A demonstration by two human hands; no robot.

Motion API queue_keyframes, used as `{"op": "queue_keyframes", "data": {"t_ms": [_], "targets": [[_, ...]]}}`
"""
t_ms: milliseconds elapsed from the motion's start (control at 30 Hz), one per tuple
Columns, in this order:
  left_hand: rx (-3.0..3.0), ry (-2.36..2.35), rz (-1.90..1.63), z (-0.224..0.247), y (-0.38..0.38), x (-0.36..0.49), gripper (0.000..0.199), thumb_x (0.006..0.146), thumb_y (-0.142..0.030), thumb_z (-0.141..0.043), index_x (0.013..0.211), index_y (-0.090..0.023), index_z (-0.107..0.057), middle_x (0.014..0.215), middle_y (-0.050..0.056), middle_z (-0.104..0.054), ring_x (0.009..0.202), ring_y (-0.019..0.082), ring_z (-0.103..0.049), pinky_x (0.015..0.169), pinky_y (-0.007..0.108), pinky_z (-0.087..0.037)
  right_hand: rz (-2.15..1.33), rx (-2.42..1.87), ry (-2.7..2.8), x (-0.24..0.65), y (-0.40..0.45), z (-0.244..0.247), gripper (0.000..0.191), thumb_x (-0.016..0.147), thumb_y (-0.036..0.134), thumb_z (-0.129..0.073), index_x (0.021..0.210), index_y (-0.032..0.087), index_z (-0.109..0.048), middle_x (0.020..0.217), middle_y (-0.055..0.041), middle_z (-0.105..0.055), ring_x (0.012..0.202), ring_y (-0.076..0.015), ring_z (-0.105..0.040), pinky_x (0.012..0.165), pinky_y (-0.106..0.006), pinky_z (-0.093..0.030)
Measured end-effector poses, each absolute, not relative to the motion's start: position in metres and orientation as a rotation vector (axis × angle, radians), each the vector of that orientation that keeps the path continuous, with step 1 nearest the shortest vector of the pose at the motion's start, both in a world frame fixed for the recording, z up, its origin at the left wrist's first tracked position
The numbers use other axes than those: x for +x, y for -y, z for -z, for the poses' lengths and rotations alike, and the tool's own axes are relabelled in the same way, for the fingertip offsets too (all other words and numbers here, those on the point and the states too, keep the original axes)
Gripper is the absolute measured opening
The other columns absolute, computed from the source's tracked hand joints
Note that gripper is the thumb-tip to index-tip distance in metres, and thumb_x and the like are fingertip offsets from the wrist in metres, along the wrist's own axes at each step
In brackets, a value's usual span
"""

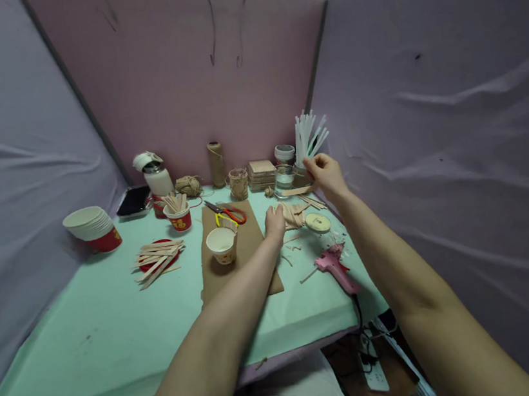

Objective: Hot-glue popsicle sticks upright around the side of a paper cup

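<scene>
Head view. Our left hand (pixel 275 222) lies with bent fingers at the edge of a pile of wooden sticks (pixel 294 215), right of centre on the table (pixel 165 328); we cannot tell whether it grips any. Our right hand (pixel 326 173) has its fingertips drawn together just before the white glue sticks (pixel 305 137); we cannot tell what, if anything, they pinch. A single wooden stick (pixel 297 191) shows beside this hand, in front of the drinking glass (pixel 283 179).

Our left forearm (pixel 240 311) crosses the cardboard (pixel 256 251) and hides part of it. The pink glue gun (pixel 336 268) lies between our arms, near a pale round disc (pixel 318 222).

Counts: one white paper cup (pixel 222 244) on the cardboard; one pair of red-handled scissors (pixel 235 215); one red cup (pixel 180 221) holding sticks; one stack of paper cups (pixel 95 228); one twine spool (pixel 217 165); one twine ball (pixel 189 185); one twine-wrapped cup (pixel 239 185); one stack of square boards (pixel 261 175); one power strip (pixel 373 365) below. Overlap prevents an exact count of the glue sticks or piled wooden sticks.
</scene>
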State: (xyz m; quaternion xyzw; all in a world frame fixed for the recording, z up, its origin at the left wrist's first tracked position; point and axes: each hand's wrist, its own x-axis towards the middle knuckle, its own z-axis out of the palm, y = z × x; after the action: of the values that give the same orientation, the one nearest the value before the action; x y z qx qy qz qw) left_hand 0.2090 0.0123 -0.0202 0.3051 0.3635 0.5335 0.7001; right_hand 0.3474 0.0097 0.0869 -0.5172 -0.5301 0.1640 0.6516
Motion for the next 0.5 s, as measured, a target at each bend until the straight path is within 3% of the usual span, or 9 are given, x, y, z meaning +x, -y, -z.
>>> {"op": "queue_keyframes", "data": {"t_ms": [100,267,367,500], "targets": [[0.719,-0.877,-1.269,0.016,0.005,0.209,0.033,0.071,-0.012,-0.069,0.102,-0.016,-0.061,0.144,0.016,-0.048,0.144,0.028,-0.029,0.113,0.031,-0.024,-0.293,-1.204,1.227,0.344,0.023,-0.097,0.039,0.077,0.053,-0.067,0.064,0.022,-0.047,0.052,0.0055,-0.047,0.048,-0.0084,-0.040,0.047,-0.022,-0.031],[0.908,-0.840,-1.259,0.013,0.042,0.195,0.030,0.066,-0.004,-0.070,0.091,-0.018,-0.067,0.120,0.011,-0.066,0.125,0.027,-0.052,0.110,0.035,-0.032,-0.367,-1.387,1.357,0.332,0.119,-0.105,0.037,0.078,0.054,-0.067,0.069,0.020,-0.054,0.056,0.0043,-0.047,0.050,-0.0098,-0.045,0.045,-0.021,-0.030],[1.071,-0.783,-1.226,0.006,0.065,0.173,0.028,0.066,-0.003,-0.068,0.089,-0.019,-0.070,0.111,0.010,-0.069,0.113,0.026,-0.059,0.106,0.036,-0.038,-0.734,-1.630,1.541,0.328,0.193,-0.101,0.035,0.082,0.056,-0.062,0.075,0.022,-0.055,0.062,0.0028,-0.050,0.053,-0.0131,-0.055,0.045,-0.021,-0.029],[1.215,-0.744,-1.140,-0.003,0.092,0.138,0.021,0.069,-0.007,-0.068,0.085,-0.019,-0.073,0.097,0.008,-0.072,0.096,0.021,-0.064,0.094,0.032,-0.046,-1.047,-1.803,1.832,0.331,0.274,-0.080,0.033,0.086,0.053,-0.056,0.072,0.024,-0.060,0.071,-0.0019,-0.062,0.064,-0.0169,-0.058,0.057,-0.026,-0.045]]}}
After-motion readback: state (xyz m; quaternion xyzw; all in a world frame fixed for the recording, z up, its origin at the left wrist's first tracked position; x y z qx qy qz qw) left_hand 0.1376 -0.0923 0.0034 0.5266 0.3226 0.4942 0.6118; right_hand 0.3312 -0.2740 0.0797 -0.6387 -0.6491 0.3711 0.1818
